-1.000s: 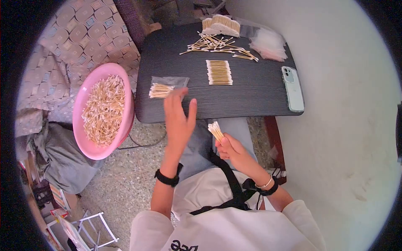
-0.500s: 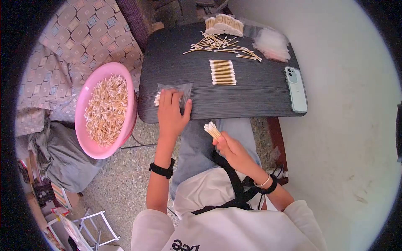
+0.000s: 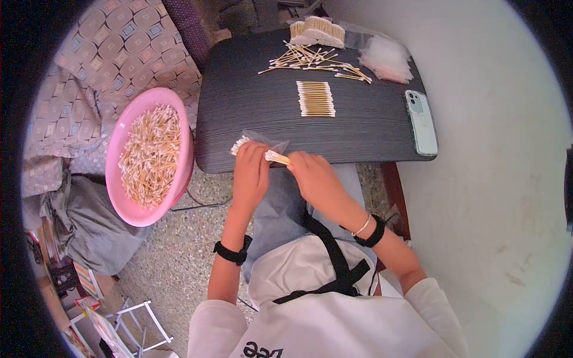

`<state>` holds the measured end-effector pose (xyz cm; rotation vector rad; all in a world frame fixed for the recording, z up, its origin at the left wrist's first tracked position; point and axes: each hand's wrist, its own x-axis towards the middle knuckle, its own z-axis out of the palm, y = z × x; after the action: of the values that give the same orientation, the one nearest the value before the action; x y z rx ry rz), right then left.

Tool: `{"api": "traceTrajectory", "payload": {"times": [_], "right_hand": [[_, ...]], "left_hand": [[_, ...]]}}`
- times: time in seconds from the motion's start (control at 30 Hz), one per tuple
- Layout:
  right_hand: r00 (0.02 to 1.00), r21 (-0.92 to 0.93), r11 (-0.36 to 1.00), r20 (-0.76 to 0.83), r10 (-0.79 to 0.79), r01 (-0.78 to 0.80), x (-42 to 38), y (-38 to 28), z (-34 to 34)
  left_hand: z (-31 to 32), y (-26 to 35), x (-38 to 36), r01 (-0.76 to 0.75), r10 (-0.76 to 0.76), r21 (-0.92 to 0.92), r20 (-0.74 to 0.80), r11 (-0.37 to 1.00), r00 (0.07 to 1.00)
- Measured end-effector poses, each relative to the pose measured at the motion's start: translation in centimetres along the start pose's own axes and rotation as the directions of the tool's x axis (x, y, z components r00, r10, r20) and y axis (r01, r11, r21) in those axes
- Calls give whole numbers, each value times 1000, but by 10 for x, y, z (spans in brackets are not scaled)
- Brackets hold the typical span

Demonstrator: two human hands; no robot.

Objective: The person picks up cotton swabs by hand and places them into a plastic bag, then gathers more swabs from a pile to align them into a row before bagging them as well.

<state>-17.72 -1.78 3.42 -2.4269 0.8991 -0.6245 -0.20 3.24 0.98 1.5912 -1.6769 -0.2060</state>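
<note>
At the table's near edge, my left hand (image 3: 252,164) is closed around a clear plastic bag (image 3: 276,144) with cotton swabs (image 3: 239,145) in it, their white tips showing past the fingers. My right hand (image 3: 313,176) grips a bundle of cotton swabs (image 3: 278,157), white tips pointing left, right beside the left hand's fingers. Part of the bag is hidden behind the fingers. Farther back, a neat row of cotton swabs (image 3: 316,99) lies side by side on the dark table (image 3: 256,101).
A pink basin (image 3: 113,161) full of loose swabs stands left of the table. Scattered swabs (image 3: 310,56), stacked swab bundles (image 3: 316,31) and a pile of clear bags (image 3: 387,58) lie at the back. A phone (image 3: 421,122) rests by the right edge, near the wall (image 3: 495,149).
My right hand has moved up and left with its swab bundle, to my left hand. The left hand, flat over the bag before, now has it lifted at the table edge.
</note>
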Motion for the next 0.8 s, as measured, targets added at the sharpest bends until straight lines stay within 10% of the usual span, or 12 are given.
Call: {"api": "traceTrajectory", "payload": {"times": [0.8], "right_hand": [[987,-429,899,-160,15,-84,21,6,39]], "left_hand": [[14,11,1,-61,57,135,35,989,998]]}}
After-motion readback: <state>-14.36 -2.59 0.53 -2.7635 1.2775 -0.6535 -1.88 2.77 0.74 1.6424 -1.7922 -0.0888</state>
